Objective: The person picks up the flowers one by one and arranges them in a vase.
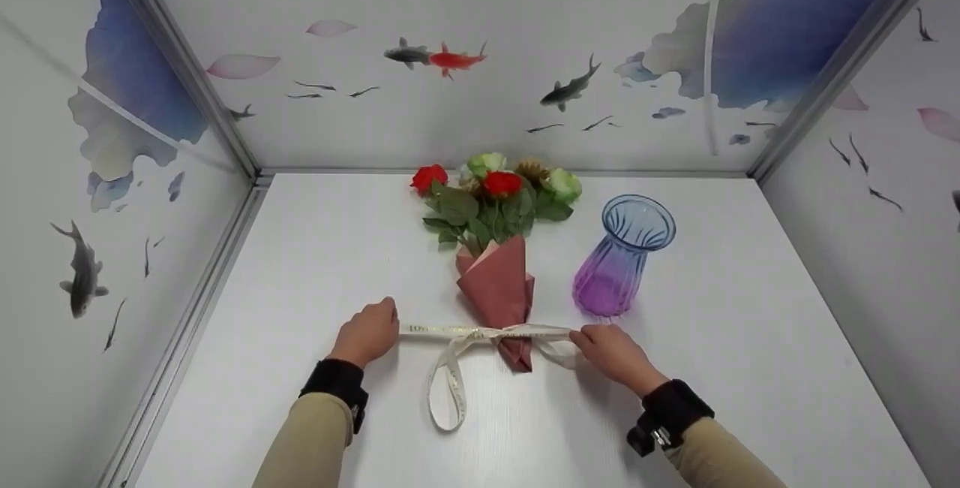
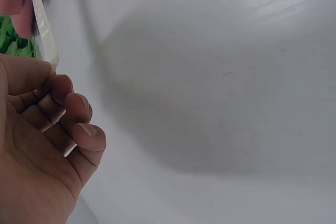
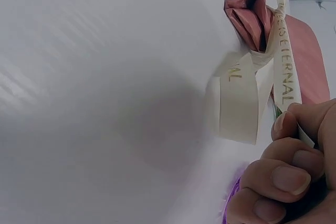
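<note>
A bouquet of red and pale green flowers [image 1: 501, 185] lies on the white table, its stems wrapped in dusty-red paper [image 1: 496, 285]. Around the paper's narrow lower end runs a cream ribbon [image 1: 446, 330] with gold lettering, and one loop of it hangs toward the table's front. My left hand [image 1: 369, 332] pinches the ribbon between thumb and index finger, left of the bouquet; the left wrist view shows the other fingers loosely curled. On the other side, my right hand [image 1: 611, 355] pinches the ribbon too. The stretch between both hands looks straight and taut.
A ribbed glass vase [image 1: 619, 263], blue at the top and purple at the base, stands right of the bouquet, just beyond my right hand. White panels [image 1: 480, 105] printed with fish and petals enclose the table [image 1: 315, 248] at the back and sides.
</note>
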The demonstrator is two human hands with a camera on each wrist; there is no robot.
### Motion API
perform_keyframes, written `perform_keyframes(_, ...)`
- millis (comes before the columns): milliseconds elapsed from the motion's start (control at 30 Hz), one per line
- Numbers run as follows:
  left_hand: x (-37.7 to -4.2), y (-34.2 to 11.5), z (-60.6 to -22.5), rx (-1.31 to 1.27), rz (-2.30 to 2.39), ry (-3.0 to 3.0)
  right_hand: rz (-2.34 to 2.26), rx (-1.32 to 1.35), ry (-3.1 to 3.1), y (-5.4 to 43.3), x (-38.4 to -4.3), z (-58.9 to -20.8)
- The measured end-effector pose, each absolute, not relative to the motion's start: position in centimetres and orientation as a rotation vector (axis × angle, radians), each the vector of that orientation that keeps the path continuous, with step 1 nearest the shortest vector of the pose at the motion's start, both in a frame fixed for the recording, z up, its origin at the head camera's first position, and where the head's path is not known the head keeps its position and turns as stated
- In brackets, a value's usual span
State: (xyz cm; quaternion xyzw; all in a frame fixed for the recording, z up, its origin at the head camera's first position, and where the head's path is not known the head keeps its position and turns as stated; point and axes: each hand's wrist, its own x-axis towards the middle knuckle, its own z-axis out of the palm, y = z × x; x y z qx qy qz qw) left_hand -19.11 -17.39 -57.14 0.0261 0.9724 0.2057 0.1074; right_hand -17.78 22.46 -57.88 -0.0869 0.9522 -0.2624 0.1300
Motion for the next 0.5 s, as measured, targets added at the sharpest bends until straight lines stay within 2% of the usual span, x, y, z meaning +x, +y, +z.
perform_keyframes(500, -19.5, -18.2, -56.7, -0.178, 0.557, 2.907, -0.790, -0.193, 2.829, 23.6, -17.9, -58.1)
